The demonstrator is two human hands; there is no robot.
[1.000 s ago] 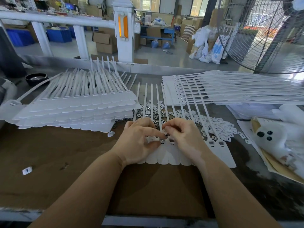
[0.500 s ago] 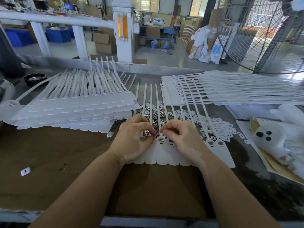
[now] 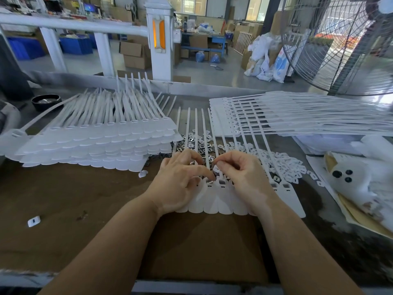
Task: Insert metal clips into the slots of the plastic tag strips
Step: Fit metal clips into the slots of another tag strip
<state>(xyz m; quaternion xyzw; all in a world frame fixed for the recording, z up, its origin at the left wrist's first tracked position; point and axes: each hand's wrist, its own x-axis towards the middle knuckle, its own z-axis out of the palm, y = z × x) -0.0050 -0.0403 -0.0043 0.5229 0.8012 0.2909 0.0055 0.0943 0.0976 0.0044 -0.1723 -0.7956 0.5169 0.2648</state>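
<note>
While your left hand (image 3: pixel 180 179) pinned the tag strip (image 3: pixel 214 199) flat on the desk (image 3: pixel 85 199), your right hand (image 3: pixel 240 177) pinched a clip (image 3: pixel 216 168) above its slot; seating it squarely was advisable.

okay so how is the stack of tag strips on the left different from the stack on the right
The left stack lies with its rounded tag ends toward the person and its tails pointing away; the right stack lies crosswise, tails running off to the right. The left stack's layers are stepped, each row of tags showing below the next; the right stack's tags sit more squarely over one another. Both are white plastic and rest on the table.
</note>
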